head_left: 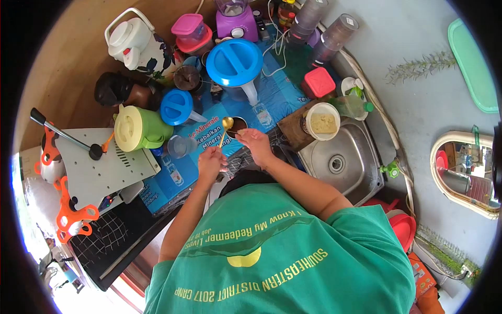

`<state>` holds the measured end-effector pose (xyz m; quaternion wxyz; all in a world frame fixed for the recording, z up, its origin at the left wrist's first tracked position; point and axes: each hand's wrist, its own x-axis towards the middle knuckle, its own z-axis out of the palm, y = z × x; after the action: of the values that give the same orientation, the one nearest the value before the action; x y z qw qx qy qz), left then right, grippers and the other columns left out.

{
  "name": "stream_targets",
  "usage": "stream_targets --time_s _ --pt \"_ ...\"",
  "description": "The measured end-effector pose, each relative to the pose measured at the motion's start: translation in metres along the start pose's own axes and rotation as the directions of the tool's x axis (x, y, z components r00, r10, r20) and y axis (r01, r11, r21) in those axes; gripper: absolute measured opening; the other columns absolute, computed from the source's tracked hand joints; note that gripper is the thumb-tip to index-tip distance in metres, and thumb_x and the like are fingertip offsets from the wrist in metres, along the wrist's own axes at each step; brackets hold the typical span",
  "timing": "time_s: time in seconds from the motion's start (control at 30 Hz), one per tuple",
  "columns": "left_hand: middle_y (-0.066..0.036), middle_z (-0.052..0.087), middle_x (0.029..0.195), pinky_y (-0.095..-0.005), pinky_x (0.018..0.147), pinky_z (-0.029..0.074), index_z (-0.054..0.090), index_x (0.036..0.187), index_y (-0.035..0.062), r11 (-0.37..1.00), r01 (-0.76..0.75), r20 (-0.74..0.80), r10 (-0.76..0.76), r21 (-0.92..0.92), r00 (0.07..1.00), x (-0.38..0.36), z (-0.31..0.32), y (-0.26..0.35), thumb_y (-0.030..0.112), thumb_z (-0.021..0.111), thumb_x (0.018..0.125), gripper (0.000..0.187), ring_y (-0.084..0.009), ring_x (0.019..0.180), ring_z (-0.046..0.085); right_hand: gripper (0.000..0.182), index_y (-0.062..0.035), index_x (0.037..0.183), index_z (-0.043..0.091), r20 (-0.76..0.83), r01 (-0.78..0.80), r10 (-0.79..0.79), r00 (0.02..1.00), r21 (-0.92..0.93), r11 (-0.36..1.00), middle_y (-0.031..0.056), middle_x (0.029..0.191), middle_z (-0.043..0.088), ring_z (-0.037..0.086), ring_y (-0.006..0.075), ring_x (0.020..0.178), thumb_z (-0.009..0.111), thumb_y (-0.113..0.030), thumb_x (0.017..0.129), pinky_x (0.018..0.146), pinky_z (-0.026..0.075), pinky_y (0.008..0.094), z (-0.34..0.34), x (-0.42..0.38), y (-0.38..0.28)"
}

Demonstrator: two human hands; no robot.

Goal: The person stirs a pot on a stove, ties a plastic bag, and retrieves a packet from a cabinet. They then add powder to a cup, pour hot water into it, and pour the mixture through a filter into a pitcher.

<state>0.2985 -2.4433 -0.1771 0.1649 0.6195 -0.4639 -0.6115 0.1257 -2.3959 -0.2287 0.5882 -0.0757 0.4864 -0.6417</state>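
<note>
My left hand (pixel 210 161) is closed on the handle of a gold spoon (pixel 227 123), whose bowl points up and away from me. Just right of the spoon stands a cup (pixel 238 124) with dark brown contents. My right hand (pixel 254 145) is at the near rim of this cup, its fingers pressed together there. A clear cup (pixel 181 146) stands left of my left hand on the blue printed table cover (pixel 209 127).
Blue-lidded pitchers (pixel 234 62), a green pitcher (pixel 132 128) and a purple blender (pixel 236 23) stand behind. At right are an open white tub (pixel 321 122) on a brown board and a steel sink (pixel 340 180). A metal sealing machine (pixel 99 162) is at left.
</note>
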Motion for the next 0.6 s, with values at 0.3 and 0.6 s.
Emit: stream_targets --time_s 0.3,0.6 --pt "-0.011 0.065 0.076 -0.031 0.045 0.057 0.059 0.096 -0.001 0.978 0.134 0.104 -0.118 -0.163 0.988 0.001 0.003 0.001 0.028 0.052 0.1 0.03 -0.017 0.059 0.065 0.011 -0.0065 0.104 0.055 0.121 -0.128 0.103 0.987 0.215 0.968 0.0119 0.11 0.067 0.067 0.0213 0.093 0.056 -0.017 0.101 0.086 0.051 0.0356 0.006 0.0 -0.013" --pt "-0.013 0.064 0.07 -0.0325 0.044 0.057 0.058 0.088 -0.0035 0.999 0.047 0.118 -0.045 -0.017 0.992 0.004 0.006 -0.002 0.036 0.05 0.102 0.043 -0.0177 0.056 0.065 0.012 -0.0061 0.101 0.054 0.108 -0.104 0.083 0.991 0.202 0.974 0.0061 0.09 0.063 0.067 0.0213 0.09 0.058 -0.017 0.1 0.084 0.053 0.0352 0.005 0.008 -0.008"
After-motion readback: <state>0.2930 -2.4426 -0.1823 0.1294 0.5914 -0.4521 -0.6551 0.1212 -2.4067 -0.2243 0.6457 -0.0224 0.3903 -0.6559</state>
